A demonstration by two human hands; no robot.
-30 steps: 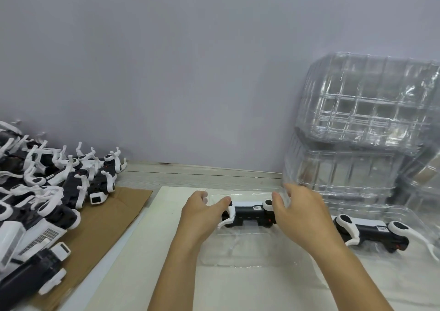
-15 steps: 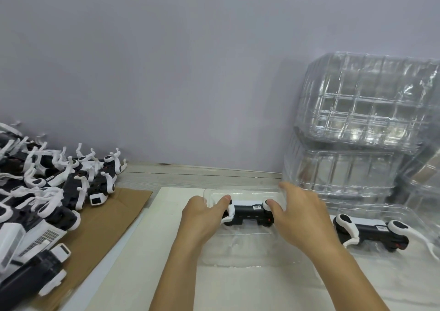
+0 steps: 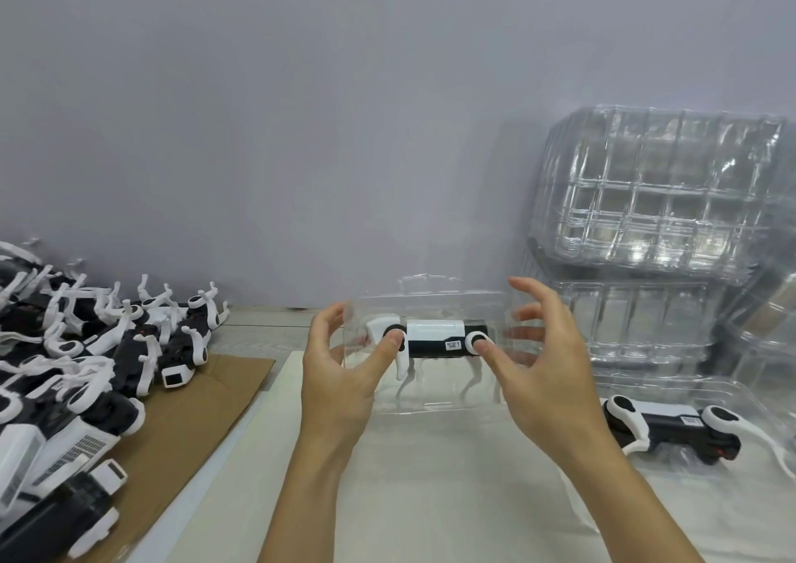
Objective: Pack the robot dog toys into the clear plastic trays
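A black-and-white robot dog toy [image 3: 435, 334] lies in a clear plastic tray [image 3: 435, 297] that is lifted off the table and tilted up toward me. My left hand [image 3: 340, 373] pinches the tray's left end, thumb on the toy's left leg joint and fingers behind the plastic. At the tray's right end my right hand [image 3: 542, 373] does the same, with its thumb on the right leg joint and the index finger raised. A second toy [image 3: 672, 427] lies in another clear tray [image 3: 758, 403] on the table at the right.
A pile of several robot dog toys [image 3: 86, 347] covers brown cardboard [image 3: 206, 407] on the left. Stacks of empty clear trays [image 3: 654, 192] stand against the wall at the back right. A white mat [image 3: 430, 485] lies under my hands.
The tray with the toy has been lifted off the mat and tipped upright toward me. Both thumbs now press on the toy's leg joints.
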